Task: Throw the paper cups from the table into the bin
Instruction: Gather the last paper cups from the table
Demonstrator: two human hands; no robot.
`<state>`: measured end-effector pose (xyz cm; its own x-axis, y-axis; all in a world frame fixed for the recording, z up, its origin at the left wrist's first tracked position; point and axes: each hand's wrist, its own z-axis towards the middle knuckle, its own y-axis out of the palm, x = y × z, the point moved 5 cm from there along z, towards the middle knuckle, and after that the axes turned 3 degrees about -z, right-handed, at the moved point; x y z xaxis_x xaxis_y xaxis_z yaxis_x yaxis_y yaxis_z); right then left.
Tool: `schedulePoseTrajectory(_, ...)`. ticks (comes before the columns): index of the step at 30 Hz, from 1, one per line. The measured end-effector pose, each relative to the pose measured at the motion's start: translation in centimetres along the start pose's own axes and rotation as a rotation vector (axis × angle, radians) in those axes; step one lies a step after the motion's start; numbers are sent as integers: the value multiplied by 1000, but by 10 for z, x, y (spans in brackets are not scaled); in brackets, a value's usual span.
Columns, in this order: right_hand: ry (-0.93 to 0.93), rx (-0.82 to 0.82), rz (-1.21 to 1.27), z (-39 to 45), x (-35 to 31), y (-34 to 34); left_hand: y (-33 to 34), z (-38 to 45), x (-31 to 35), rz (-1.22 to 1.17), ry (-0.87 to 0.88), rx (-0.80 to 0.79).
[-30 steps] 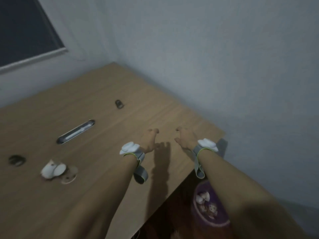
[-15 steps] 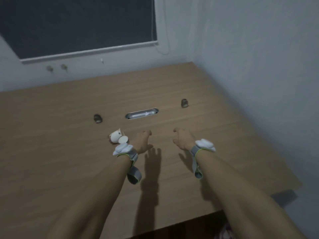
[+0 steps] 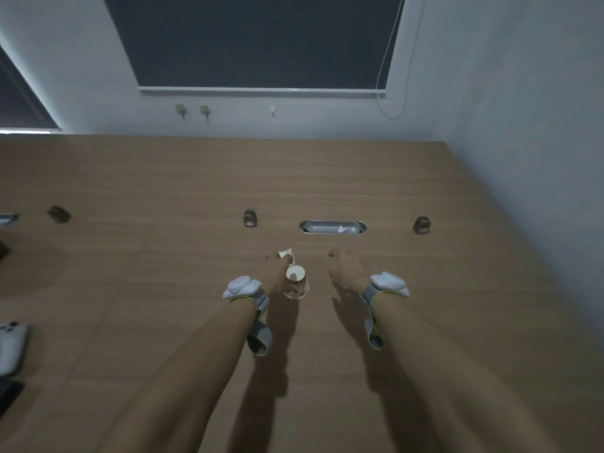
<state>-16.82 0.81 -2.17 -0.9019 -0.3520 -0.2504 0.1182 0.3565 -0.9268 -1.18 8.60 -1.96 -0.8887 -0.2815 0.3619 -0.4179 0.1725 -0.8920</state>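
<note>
Two white paper cups sit on the wooden table [image 3: 457, 289] near its middle. One paper cup [image 3: 296, 282] stands upside down with brown print on its side. The other cup [image 3: 286, 254] lies just beyond it. My left hand [image 3: 276, 273] is right at both cups, its fingertips at the far cup and its thumb side against the near one; the back of the hand hides any grip. My right hand [image 3: 346, 271] hovers a little to the right of the cups, fingers loosely apart and holding nothing. No bin is in view.
A metal cable slot [image 3: 331, 227] lies just beyond the hands, with dark round grommets [image 3: 250, 218] [image 3: 421, 225] on either side and another [image 3: 58, 214] far left. A white controller [image 3: 11, 344] rests at the left edge. A wall runs along the table's right side.
The view has swung left from the table's corner and the purple bin to the table's middle. My left hand has reached the cups, which lay to its left half a second ago.
</note>
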Motion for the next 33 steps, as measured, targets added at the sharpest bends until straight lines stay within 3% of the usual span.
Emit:
schedulePoseTrajectory(10,-60,-31,-51,63,-71,16,25,38,-32,64,52,-81)
schedulePoseTrajectory(13,-90,-52,-81,84,-94,27,34,45,-53,21,9,-117)
schedulePoseTrajectory(19,-147,-141,-102,112,-128,52,24,48,-70,-104,124,-104)
schedulePoseTrajectory(29,-194,-238,-272,138,-140,78,52,59,-72,-130,91,-131)
schedulePoseTrajectory(33,-173,-136,-269,143,-134,74,64,70,-70,-171,14,-195)
